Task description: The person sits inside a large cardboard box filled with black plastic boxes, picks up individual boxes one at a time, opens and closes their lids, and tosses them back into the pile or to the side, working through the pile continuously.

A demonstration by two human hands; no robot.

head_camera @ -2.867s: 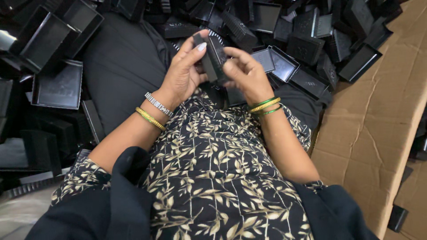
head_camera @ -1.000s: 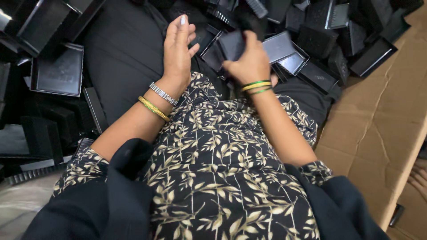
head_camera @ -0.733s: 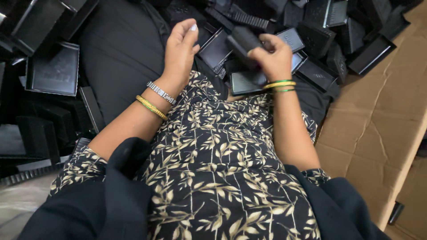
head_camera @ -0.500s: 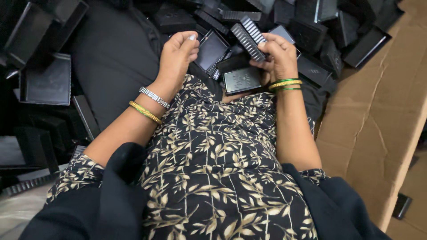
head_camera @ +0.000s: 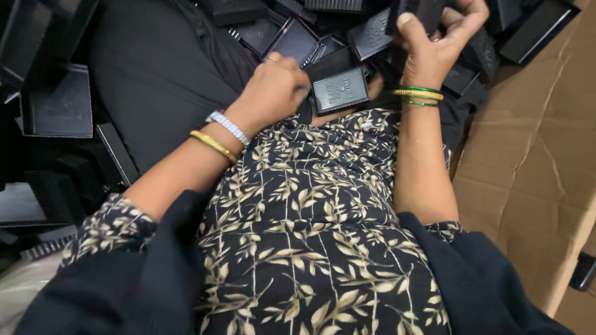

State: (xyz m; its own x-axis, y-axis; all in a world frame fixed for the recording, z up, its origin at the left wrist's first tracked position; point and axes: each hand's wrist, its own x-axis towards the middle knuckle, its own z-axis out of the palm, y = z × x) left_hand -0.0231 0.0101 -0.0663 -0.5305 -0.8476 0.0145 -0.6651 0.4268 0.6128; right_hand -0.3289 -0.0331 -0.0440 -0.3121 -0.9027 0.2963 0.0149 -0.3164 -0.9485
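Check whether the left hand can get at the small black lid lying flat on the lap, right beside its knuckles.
Probably yes. The left hand rests curled just left of the black lid, with nothing between them. The right hand is raised higher, gripping another black piece, so it does not block the way.

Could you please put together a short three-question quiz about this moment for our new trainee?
1. True or false: the right hand is raised and grips a black plastic piece at the top edge of the view.
2. Which thing does the left hand touch? A) the brown corrugated cardboard sheet B) the small flat black rectangular plastic lid on the lap C) the gold bangle
3. Fill in: the cardboard lies on the person's ____ side.

Key
1. True; its fingers wrap the piece.
2. B; the hand's closed fingers meet the lid's left edge.
3. Right.
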